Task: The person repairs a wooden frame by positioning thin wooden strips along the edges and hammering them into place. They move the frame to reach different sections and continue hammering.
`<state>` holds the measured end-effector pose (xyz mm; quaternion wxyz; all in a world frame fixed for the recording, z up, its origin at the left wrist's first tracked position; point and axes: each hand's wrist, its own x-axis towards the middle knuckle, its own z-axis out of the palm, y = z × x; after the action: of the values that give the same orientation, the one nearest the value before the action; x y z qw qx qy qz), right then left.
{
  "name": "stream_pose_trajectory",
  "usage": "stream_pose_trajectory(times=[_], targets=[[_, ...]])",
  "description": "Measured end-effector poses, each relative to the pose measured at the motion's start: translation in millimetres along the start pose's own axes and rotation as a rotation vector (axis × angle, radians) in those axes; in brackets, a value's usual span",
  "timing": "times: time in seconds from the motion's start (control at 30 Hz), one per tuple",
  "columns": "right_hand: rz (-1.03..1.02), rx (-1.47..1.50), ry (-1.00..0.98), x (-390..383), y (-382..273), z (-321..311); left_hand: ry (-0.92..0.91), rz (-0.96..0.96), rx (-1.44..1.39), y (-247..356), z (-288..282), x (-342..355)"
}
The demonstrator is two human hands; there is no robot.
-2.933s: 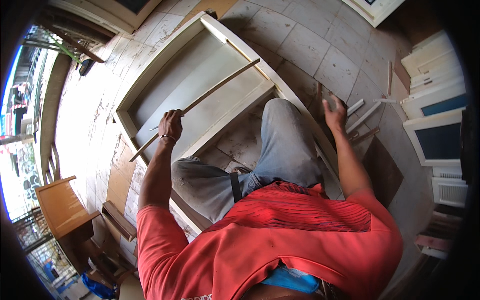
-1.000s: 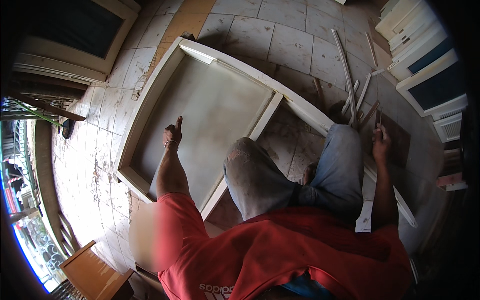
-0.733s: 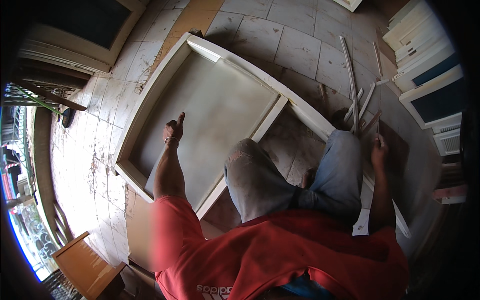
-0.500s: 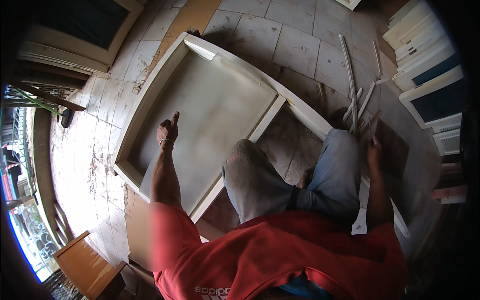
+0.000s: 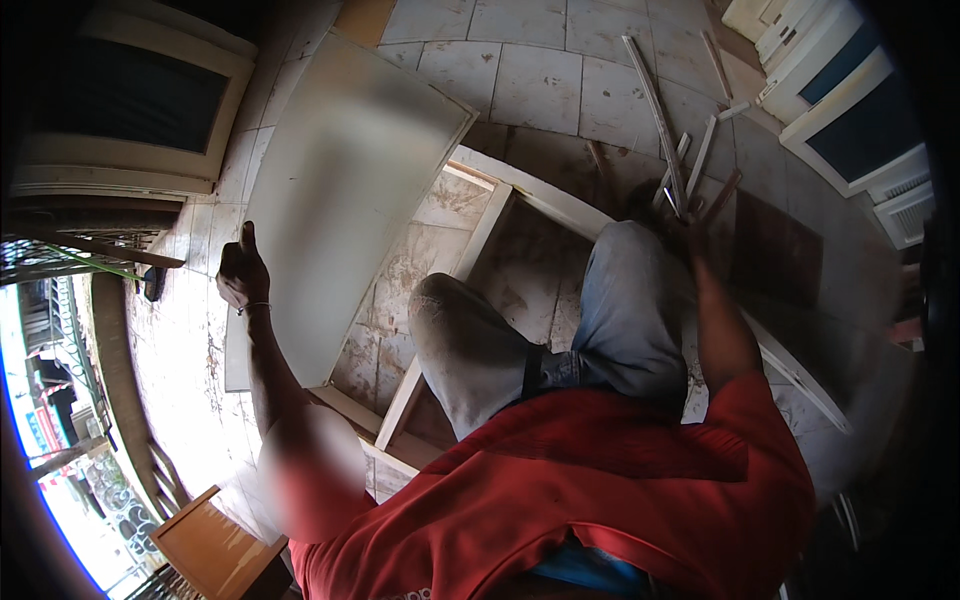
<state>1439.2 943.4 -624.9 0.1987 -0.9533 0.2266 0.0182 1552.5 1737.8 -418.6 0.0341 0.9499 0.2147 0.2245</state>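
A large pale, frosted-looking panel [image 5: 340, 180] is tilted up over the far left part of a white wooden frame [image 5: 490, 225]. My left hand [image 5: 243, 270] is closed at the panel's left edge, thumb pointing up. Bare tiles show through the frame below the panel's lower right edge. My right hand [image 5: 688, 240] is low beside my right knee, at the near end of several thin white strips [image 5: 655, 120]. Its fingers are dim and appear closed around something slim, with a small shiny part near it. What it is cannot be made out.
White doors with dark panes [image 5: 845, 120] lean at the right; another door [image 5: 130, 110] is at the upper left. A brown wooden piece [image 5: 215, 540] stands at the lower left. A dark red-brown sheet [image 5: 775, 245] lies at the right. My knees are inside the frame.
The panel has come up out of the frame and shifted left and away, with my left hand at its edge. My right hand has moved left toward the strips. The view has shifted.
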Motion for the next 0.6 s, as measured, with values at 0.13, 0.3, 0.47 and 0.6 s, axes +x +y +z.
stream_pose_trajectory(times=[0.13,0.3,0.47,0.6], targets=[[-0.036,0.672,-0.086,3,-174,-75,0.234,0.177,0.038,33,-92,17],[-0.215,0.943,-0.041,18,-284,-219,0.299,0.523,-0.064,128,-162,34],[0.076,0.569,-0.015,50,-141,-174,0.223,0.668,-0.189,218,-240,37],[0.075,-0.051,-0.420,-78,-78,-149,0.149,0.596,-0.356,232,-304,33]])
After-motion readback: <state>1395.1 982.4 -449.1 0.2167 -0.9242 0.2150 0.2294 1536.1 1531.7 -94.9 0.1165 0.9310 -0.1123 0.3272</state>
